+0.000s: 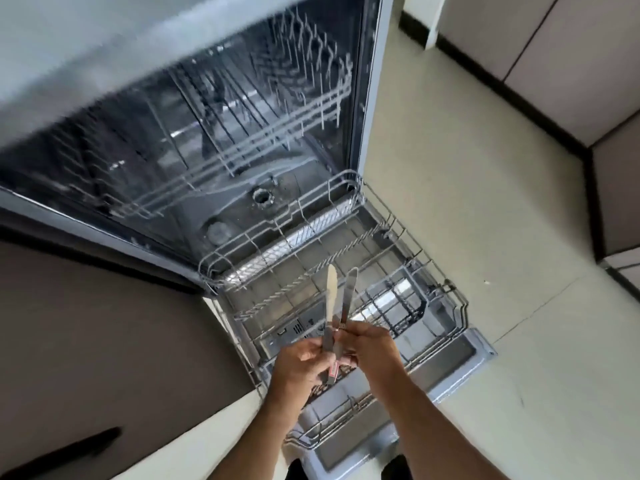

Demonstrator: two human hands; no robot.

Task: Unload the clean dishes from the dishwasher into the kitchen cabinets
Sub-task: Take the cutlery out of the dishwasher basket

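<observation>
Two steel table knives (331,299) point up and away from me, their blades fanned apart above the pulled-out lower rack (408,258). My left hand (301,365) grips their handles from the left. From the right, my right hand (372,348) pinches the same handles. The dishwasher (242,140) stands open with its door (460,355) folded down under the rack. No dishes show on the lower rack's wires. The upper rack (263,133) inside looks bare, though it is blurred.
A brown cabinet front (86,323) with a dark handle (69,452) lies to the left of the dishwasher. Pale floor tiles (485,202) spread to the right. Light cabinet fronts with dark plinths (554,64) line the far right.
</observation>
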